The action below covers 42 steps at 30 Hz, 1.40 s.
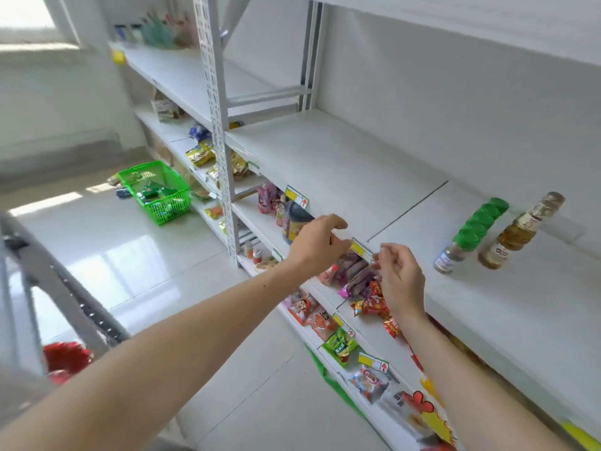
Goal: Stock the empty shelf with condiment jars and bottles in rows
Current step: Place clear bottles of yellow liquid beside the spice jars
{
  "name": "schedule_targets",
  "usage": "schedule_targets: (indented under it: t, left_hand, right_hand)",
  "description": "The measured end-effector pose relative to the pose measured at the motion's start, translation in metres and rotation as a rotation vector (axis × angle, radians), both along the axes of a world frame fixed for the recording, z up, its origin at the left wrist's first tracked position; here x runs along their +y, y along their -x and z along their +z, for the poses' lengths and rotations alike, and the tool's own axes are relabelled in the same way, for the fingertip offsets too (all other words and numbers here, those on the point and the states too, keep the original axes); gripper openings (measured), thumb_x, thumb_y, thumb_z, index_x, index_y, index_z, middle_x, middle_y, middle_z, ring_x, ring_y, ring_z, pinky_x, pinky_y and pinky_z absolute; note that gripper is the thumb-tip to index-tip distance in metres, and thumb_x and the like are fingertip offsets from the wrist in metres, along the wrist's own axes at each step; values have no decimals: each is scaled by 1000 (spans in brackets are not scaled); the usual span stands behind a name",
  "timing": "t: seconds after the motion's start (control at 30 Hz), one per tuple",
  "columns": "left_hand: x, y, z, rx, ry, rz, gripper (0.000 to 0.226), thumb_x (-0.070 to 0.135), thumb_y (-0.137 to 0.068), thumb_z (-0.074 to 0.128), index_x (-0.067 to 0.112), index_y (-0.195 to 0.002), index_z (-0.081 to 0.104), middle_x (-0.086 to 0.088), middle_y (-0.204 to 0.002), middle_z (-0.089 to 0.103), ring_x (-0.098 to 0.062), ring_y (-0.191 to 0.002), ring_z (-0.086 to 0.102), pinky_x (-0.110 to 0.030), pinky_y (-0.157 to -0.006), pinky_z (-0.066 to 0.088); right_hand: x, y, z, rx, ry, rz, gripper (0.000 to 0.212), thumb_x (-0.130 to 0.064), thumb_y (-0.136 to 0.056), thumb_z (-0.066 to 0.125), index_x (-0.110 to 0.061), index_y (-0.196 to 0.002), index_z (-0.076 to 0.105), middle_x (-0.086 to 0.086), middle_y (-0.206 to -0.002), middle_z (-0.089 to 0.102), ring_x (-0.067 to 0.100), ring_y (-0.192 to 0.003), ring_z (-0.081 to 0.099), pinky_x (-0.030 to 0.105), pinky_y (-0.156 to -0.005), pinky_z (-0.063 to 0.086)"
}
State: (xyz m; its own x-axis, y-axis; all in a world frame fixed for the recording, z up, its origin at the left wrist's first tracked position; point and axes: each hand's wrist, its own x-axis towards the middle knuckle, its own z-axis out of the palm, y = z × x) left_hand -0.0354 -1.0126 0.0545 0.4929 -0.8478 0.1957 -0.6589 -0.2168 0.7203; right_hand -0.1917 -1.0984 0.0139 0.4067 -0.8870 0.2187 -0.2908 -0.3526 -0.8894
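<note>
— Any brand or writing legible? 
— None. Labels on the two bottles blurred: pale label on the green-capped bottle (468, 237), white and red label on the amber oil bottle (517, 232), characters unreadable. Yellow-and-white price tag (361, 250) on the shelf's front edge at centre frame, print too small to tell. Similar tag (296, 196) up and left, with a red arrow.

— Where do the bottles stand? 
— Right of centre, side by side on the white shelf (341, 164), near its back, well apart from both hands. Smooth matt shelf boards, a dark seam between two of them.

— Hands? 
— Left hand (320, 244) at the shelf's front lip, fingers curled over the edge strip beside the tag. Right hand (401, 281) just right of the tag, fingers loosely bent, fingertips (377, 263) close to the tag's corner; contact or a pinch impossible to tell.

— Hard to make out? 
— Glossy snack packets (370, 304) on lower shelves, partly hidden behind the right wrist. Dark jug (294, 221) half behind the left hand. Green mesh plastic basket (156, 190) at left on shiny floor tiles. Blurred bottles at upper left.
</note>
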Motion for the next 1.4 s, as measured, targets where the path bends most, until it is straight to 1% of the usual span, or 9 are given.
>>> schedule_targets:
  t: [0.07,0.2,0.37,0.53,0.9,1.03,1.17,1.3,1.4]
  left_hand:
    - [36,-5,-5,13,7,91,32,27,-89,63,16,-119,62,0,-119,64,-18,-107,60,-36,-89,50]
    - [113,0,-22,75,-15,245,32,27,-88,65,17,-118,62,0,-121,63,-17,-111,57,-36,-95,47]
    - [212,10,-36,131,-6,408,33,28,-86,67,16,-117,63,1,-118,64,-16,-110,58,-34,-96,46]
    - [314,10,-36,136,-18,513,30,24,-86,69,14,-114,63,1,-113,67,-13,-106,60,-28,-89,49]
    - [559,-17,-28,133,5,741,27,24,-87,69,16,-112,64,2,-108,68,-8,-101,62,-24,-91,49]
    - [657,-23,-26,76,42,821,25,27,-88,68,14,-108,65,3,-101,67,-7,-92,63,-15,-80,49]
    - [741,-30,-25,45,127,976,19,24,-88,69,13,-101,63,2,-87,64,-10,-78,61,-17,-69,50]
    - [805,-45,-26,1,177,1160,20,29,-88,66,14,-101,62,1,-85,62,-12,-75,60,-25,-70,52]
    - [839,-65,-29,-4,200,1260,22,29,-89,65,14,-105,60,-2,-93,63,-14,-79,61,-32,-77,54]
  right_hand:
    - [25,-14,-2,14,12,87,14,-31,-99,50,-24,-104,61,-11,-91,67,13,-89,66,22,-74,52]
    - [85,-34,-14,1,-43,288,15,-37,-97,49,-31,-102,61,-6,-90,71,12,-84,69,39,-76,57]
    - [171,-49,-17,-41,-62,498,12,-19,-100,50,-17,-102,62,-6,-84,67,-6,-71,63,21,-68,51]
    - [260,-72,-18,-67,-162,674,11,-19,-100,50,-23,-98,61,2,-85,70,10,-66,67,38,-69,54]
    - [490,-133,-6,-119,-203,1012,13,-20,-101,49,-25,-101,61,1,-84,70,18,-70,68,34,-67,52]
    - [587,-155,-2,-168,-200,1096,14,-18,-101,49,-25,-98,61,2,-80,71,20,-68,67,30,-64,51]
    - [667,-173,6,-208,-116,1162,12,-17,-99,52,-23,-101,62,2,-81,69,16,-71,67,25,-67,52]
    - [722,-201,27,-210,132,1226,13,-22,-97,56,-18,-105,66,-2,-98,67,4,-86,61,11,-74,44]
    - [752,-231,44,-166,337,1289,18,-28,-95,59,-15,-100,69,-5,-97,64,-2,-83,57,17,-77,47]
